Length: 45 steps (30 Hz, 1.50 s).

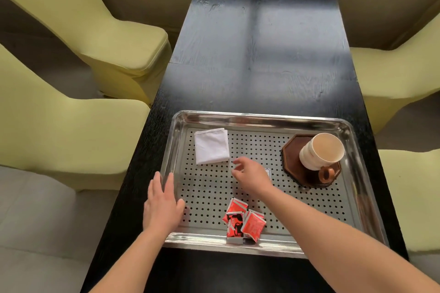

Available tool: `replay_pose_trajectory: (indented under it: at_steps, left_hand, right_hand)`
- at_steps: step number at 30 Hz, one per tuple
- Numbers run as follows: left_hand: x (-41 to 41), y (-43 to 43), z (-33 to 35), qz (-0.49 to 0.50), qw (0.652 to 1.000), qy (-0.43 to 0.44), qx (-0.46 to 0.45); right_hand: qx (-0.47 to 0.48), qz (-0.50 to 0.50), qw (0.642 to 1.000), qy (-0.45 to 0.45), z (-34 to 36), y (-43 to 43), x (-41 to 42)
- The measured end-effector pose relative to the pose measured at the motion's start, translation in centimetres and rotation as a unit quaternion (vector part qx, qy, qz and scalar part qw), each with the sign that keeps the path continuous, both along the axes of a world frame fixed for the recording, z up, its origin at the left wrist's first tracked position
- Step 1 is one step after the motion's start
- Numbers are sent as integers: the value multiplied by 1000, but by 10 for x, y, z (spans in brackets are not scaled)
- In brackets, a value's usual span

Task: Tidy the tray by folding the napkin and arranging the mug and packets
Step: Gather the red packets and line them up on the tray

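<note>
A perforated steel tray (262, 118) lies on the near end of a black table. A white napkin (211, 146), folded into a square, sits in its far left corner. A cream mug (320, 152) with a brown handle stands on a dark octagonal coaster (291, 162) at the far right. Several red packets (245, 220) lie piled at the tray's near edge. My right hand (252, 175) hovers over the tray's middle, just right of the napkin, fingers curled and apart, with a small pale item partly hidden under it. My left hand (162, 204) rests flat on the tray's left rim.
The long black table (257, 54) stretches away beyond the tray. Yellow-green covered chairs (83, 31) stand along both sides, close to the table's edges. A grey floor shows at the lower left.
</note>
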<state>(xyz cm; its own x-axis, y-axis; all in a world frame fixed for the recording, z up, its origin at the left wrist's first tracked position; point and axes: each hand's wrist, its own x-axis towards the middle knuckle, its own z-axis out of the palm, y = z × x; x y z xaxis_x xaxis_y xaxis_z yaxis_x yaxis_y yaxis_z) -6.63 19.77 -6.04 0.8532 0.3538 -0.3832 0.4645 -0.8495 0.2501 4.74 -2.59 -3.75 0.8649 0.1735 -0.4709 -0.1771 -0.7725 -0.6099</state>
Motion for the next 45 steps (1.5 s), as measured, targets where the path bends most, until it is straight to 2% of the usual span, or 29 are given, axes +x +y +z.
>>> replay_pose_trajectory:
  at_steps: [3,13,26,38,45]
  left_hand:
    - [1,-3,-1,20,1000,-9,-21]
    - [-2,-9,-14,7,1000,-3,15]
    - [-5,-14,-18,-21,998,6,58]
    - [-3,-16,-20,-24,996,17,80]
    - [-3,-16,-21,-27,996,22,81]
  right_hand:
    - [-8,-26,1000,13,-4,13,18]
    - [-56,-72,996,16,-27,36,52]
    - [-27,-140,989,27,-41,58,70]
    - [-12,-129,991,10,-38,92,93]
    - [28,-105,993,40,-39,94,94]
